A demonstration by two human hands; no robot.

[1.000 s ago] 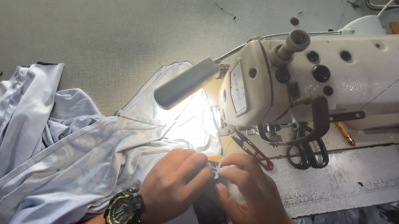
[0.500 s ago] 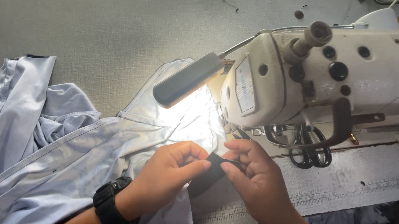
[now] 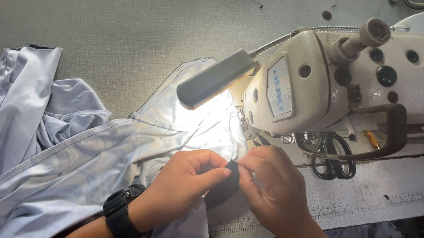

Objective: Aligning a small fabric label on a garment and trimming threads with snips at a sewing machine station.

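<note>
Your grey table carries everything, and the pale blue garment sprawls over its left half, reaching to the near edge. At the right end stands the cream sewing machine, with its lamp lighting the cloth below. Black scissors lie under the machine's arm, beside a worn white cloth mat along the near right edge. Your left hand, with a black watch on its wrist, and your right hand meet near the middle of the near edge. Both pinch the small black fabric piece between thumb and fingertips, just in front of the needle area.
</note>
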